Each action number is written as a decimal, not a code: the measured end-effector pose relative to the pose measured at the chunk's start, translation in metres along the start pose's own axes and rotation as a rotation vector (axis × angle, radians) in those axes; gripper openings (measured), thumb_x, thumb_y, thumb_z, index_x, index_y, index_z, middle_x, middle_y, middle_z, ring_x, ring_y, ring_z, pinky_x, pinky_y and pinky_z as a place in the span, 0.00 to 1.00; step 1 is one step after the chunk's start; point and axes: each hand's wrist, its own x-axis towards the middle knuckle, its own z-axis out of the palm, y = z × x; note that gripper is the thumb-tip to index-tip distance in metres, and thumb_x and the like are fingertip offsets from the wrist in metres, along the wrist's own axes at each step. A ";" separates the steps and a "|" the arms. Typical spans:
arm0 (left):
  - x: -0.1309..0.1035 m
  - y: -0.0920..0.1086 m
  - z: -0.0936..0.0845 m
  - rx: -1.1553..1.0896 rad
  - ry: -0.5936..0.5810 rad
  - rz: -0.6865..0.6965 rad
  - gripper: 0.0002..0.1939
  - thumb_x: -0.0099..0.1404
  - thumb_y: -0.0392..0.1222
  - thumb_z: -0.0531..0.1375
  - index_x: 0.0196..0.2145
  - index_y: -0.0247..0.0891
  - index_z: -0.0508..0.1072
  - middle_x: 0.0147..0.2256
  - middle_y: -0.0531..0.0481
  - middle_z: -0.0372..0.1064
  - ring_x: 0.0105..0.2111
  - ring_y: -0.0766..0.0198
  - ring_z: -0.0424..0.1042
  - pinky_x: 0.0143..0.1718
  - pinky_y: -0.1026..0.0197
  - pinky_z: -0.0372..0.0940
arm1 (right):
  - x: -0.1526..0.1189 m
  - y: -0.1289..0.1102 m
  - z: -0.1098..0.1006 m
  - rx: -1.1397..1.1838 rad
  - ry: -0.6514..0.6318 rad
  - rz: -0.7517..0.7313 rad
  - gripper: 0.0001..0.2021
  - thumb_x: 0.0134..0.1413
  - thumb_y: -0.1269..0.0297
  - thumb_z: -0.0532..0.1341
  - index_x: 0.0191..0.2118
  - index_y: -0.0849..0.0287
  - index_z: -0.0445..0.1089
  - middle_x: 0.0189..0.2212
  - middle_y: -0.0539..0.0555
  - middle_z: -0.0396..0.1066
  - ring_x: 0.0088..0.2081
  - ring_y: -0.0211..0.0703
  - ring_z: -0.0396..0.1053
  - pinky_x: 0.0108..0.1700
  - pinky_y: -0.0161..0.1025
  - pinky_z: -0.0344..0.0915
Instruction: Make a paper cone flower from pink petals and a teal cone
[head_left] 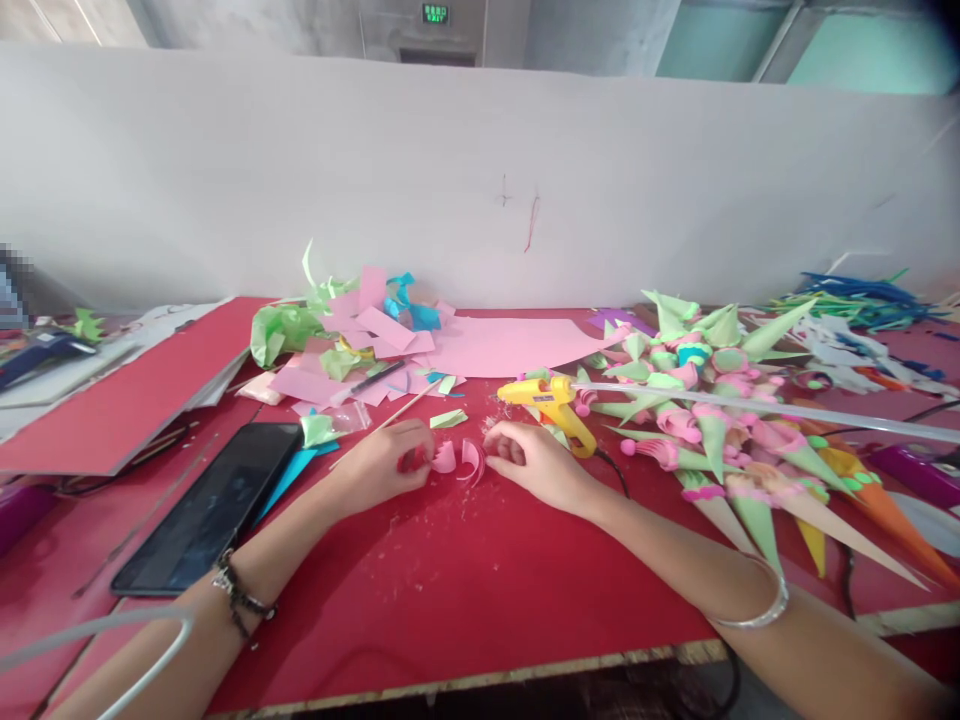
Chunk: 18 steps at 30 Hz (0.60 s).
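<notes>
My left hand rests over the red table, its fingers curled together around one end of a small pink paper piece. Facing it, my right hand pinches the edge of a curled pink paper strip cut into thin fringes. The two pink pieces lie close together between the hands. Just beyond my right hand lies a yellow glue gun with a long clear glue stick in its back. A folded light green paper scrap sits beyond the pink pieces.
A black phone lies left beside my forearm. Pink sheets and green crumpled paper are at the back. Many paper cones pile up on the right. A red board is far left, blue and green strips far right.
</notes>
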 end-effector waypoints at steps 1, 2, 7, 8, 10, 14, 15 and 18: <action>0.000 0.000 0.000 0.009 -0.005 -0.007 0.04 0.51 0.31 0.51 0.25 0.37 0.62 0.27 0.54 0.62 0.23 0.71 0.60 0.24 0.69 0.56 | 0.000 -0.001 0.001 -0.008 -0.001 0.002 0.04 0.47 0.68 0.57 0.32 0.59 0.64 0.20 0.45 0.60 0.21 0.32 0.57 0.24 0.30 0.54; 0.001 0.000 0.000 0.014 -0.007 -0.011 0.04 0.51 0.31 0.51 0.24 0.37 0.62 0.27 0.54 0.62 0.23 0.71 0.60 0.24 0.69 0.56 | 0.001 -0.002 0.001 -0.012 -0.005 0.003 0.04 0.47 0.69 0.57 0.33 0.59 0.64 0.20 0.45 0.59 0.21 0.32 0.57 0.24 0.30 0.54; 0.000 -0.003 0.001 0.027 -0.001 0.006 0.04 0.51 0.31 0.52 0.25 0.37 0.63 0.26 0.54 0.64 0.24 0.70 0.62 0.25 0.68 0.57 | 0.003 -0.003 0.002 -0.007 -0.030 0.004 0.06 0.46 0.71 0.57 0.34 0.59 0.65 0.20 0.45 0.60 0.21 0.31 0.56 0.24 0.30 0.53; 0.000 -0.003 0.002 0.031 0.002 0.009 0.04 0.51 0.32 0.52 0.26 0.38 0.64 0.26 0.54 0.64 0.24 0.69 0.62 0.26 0.68 0.57 | 0.003 -0.003 0.002 -0.010 -0.027 0.007 0.07 0.46 0.71 0.57 0.34 0.59 0.65 0.20 0.45 0.60 0.21 0.31 0.56 0.24 0.30 0.53; 0.000 -0.005 0.004 0.033 0.011 0.015 0.04 0.52 0.33 0.53 0.27 0.38 0.64 0.25 0.54 0.65 0.24 0.69 0.63 0.27 0.67 0.58 | 0.004 -0.002 0.004 -0.017 -0.007 0.014 0.08 0.46 0.71 0.57 0.36 0.58 0.65 0.21 0.45 0.59 0.21 0.32 0.56 0.24 0.30 0.53; 0.000 -0.006 0.006 -0.004 0.015 0.039 0.04 0.53 0.32 0.53 0.28 0.38 0.66 0.26 0.53 0.67 0.25 0.69 0.65 0.27 0.67 0.59 | 0.006 -0.002 0.010 -0.027 0.041 -0.034 0.09 0.46 0.71 0.57 0.37 0.58 0.65 0.21 0.45 0.60 0.22 0.32 0.57 0.25 0.30 0.53; 0.000 -0.006 0.006 -0.018 0.011 0.042 0.04 0.53 0.32 0.53 0.27 0.37 0.66 0.26 0.53 0.68 0.25 0.69 0.65 0.27 0.68 0.59 | 0.006 -0.003 0.011 -0.024 0.047 -0.051 0.08 0.47 0.71 0.56 0.36 0.58 0.66 0.21 0.46 0.60 0.22 0.32 0.57 0.26 0.30 0.53; 0.001 -0.005 0.006 -0.055 0.002 0.047 0.05 0.52 0.31 0.53 0.27 0.37 0.66 0.26 0.54 0.68 0.25 0.69 0.65 0.26 0.68 0.59 | 0.007 -0.005 0.012 -0.016 0.045 -0.070 0.04 0.48 0.71 0.55 0.31 0.60 0.66 0.20 0.46 0.60 0.22 0.32 0.56 0.25 0.30 0.52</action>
